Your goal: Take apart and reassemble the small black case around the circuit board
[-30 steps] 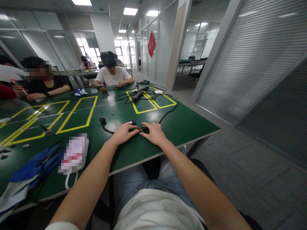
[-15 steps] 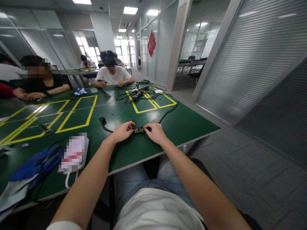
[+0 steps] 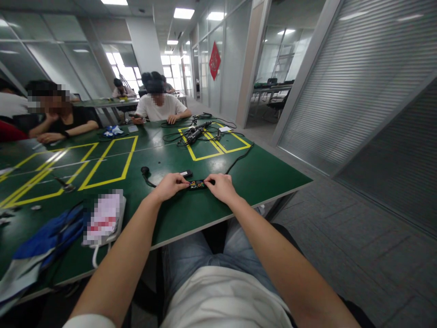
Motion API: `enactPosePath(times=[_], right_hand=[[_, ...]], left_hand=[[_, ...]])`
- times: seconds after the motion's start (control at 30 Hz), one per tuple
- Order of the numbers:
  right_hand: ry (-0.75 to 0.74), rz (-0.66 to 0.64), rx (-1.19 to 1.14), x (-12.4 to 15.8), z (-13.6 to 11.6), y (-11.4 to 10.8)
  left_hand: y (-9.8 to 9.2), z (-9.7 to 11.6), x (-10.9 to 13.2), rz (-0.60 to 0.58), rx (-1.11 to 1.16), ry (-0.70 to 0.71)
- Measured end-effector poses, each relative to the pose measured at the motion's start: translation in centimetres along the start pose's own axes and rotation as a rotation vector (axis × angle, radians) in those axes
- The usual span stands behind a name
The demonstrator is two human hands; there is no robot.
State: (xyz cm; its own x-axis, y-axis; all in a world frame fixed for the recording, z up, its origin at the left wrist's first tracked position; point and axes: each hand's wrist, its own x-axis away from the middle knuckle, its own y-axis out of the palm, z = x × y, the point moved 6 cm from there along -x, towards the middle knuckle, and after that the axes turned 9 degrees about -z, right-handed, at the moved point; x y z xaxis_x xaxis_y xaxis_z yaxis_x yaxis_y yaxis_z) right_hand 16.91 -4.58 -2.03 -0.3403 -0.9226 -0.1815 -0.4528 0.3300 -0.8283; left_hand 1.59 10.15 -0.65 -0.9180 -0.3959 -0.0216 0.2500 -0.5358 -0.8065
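Between my hands, a small open black casing [image 3: 197,185] lies on the green table, with coloured parts like wires or a circuit board showing inside. My left hand [image 3: 169,187] is closed, thumb and forefinger pinching the casing's left end. At the opposite end, the fingertips of my right hand [image 3: 221,186] pinch it too. Just beyond my left fingers rests a black piece with a pale label [image 3: 186,173], perhaps the cover. A black cord with a round plug [image 3: 145,171] runs out on the left. Another black cable [image 3: 241,158] leads off behind my right hand.
Several dark tools with tangled cables [image 3: 196,133] lie inside yellow tape marks farther back. To my left are a white power strip [image 3: 120,217] and blue-and-grey gloves [image 3: 48,237]. Across the table sits a person in white [image 3: 160,107]; another in black [image 3: 68,120] sits at the left.
My left fingers have drawn back slightly from above the casing to its left end, uncovering the labelled black piece. My right hand has stayed nearly in place.
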Motion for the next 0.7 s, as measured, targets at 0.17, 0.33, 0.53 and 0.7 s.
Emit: enactPosePath(times=[0.17, 0.33, 0.53, 0.7], right_hand=[[0.022, -0.003, 0.007, -0.01, 0.0, 0.02], [0.006, 0.015, -0.005, 0.12, 0.06, 0.05], [0.018, 0.019, -0.043, -0.21, 0.79, 0.16], [0.019, 0.008, -0.074, -0.25, 0.93, 0.16]], left_hand=[[0.13, -0.19, 0.02, 0.021, -0.006, -0.017], [0.2, -0.36, 0.06, 0.006, 0.049, -0.051], [0.07, -0.47, 0.21, -0.007, 0.184, -0.055], [0.0, -0.32, 0.34, 0.003, 0.146, -0.052]])
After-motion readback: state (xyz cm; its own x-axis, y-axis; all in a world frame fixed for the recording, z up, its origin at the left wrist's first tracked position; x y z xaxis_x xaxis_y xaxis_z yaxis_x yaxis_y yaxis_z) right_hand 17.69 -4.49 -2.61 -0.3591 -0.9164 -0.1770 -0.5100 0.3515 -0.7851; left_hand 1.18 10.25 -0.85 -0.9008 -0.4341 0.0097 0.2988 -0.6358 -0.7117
